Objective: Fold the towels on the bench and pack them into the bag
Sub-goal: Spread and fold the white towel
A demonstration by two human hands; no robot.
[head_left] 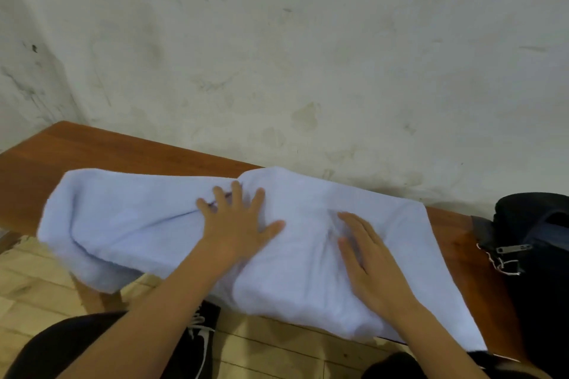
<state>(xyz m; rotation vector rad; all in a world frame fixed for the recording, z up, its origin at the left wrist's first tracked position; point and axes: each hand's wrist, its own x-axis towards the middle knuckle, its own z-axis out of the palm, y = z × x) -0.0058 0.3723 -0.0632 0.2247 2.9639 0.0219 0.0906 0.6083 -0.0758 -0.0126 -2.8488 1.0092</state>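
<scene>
Towel (147,218), pale blue, lies spread along the wooden counter (61,151), its near edge drooping over the front. Both grips hold nothing: the left hand (237,221) presses flat with fingers splayed at mid-towel, the right hand (369,258) lies flat beside it. A dark bag (535,224) sits at the counter's right end, beneath the stained wall (277,40)

Wooden bench (92,148): blue towel (308,271), dark bag (535,224) on it.
</scene>
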